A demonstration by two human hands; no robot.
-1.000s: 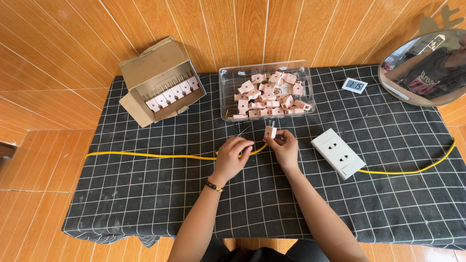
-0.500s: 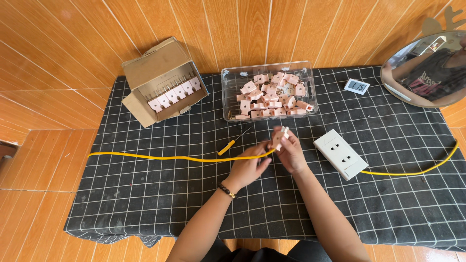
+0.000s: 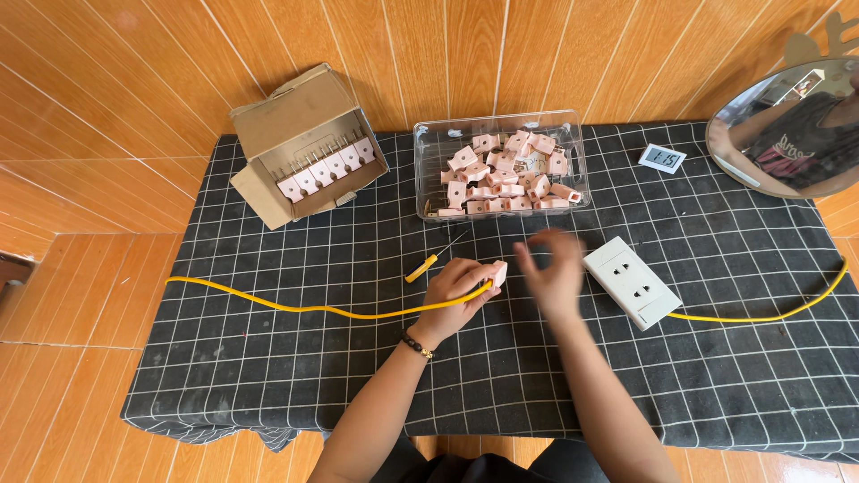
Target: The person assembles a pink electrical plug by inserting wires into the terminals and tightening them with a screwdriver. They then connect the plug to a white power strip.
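Note:
My left hand [image 3: 455, 288] grips a small pink plug [image 3: 497, 273] fixed to the end of a yellow cable [image 3: 295, 307] that trails off to the left over the black checked cloth [image 3: 268, 376]. My right hand [image 3: 553, 273] hovers just right of the plug, blurred, fingers spread, holding nothing. A yellow-handled screwdriver [image 3: 429, 260] lies just above my left hand. A white socket block [image 3: 631, 282] sits to the right of my right hand, with its own yellow cable [image 3: 769, 316] running off right.
A clear plastic tray [image 3: 428, 183] full of pink plugs stands at the back centre. An open cardboard box [image 3: 295, 116] with a row of pink plugs is at the back left. A small digital clock [image 3: 662, 159] and a round mirror [image 3: 787, 130] are at the back right.
My right hand has let go of the plug and pulled away to the right. My left hand still holds the plug and has turned slightly. The screwdriver has not moved.

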